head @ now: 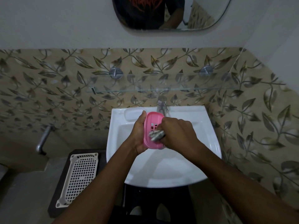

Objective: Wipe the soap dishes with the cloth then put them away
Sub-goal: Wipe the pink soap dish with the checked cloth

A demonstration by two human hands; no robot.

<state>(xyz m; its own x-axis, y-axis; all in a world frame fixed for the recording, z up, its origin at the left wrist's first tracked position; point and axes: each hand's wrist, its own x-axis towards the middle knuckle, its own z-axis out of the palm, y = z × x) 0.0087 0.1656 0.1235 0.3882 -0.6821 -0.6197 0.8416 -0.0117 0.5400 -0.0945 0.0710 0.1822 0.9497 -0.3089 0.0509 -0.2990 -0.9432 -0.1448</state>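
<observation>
My left hand (139, 135) grips a pink soap dish (152, 122) by its left edge and holds it over the white sink (208, 125). The dish's inside, with small drain slots, faces me. My right hand (177, 132) is closed on a bunched grey and white cloth (156, 135), which is pressed against the lower part of the dish's inside. A second, white soap dish (131, 115) lies on the sink's back left ledge, partly hidden by my left hand.
A chrome tap (161, 105) stands at the sink's back edge. A glass shelf (161, 88) is fixed to the tiled wall above it. A white perforated basket (80, 177) rests on a dark stand at the sink's left. A mirror (161, 13) hangs above.
</observation>
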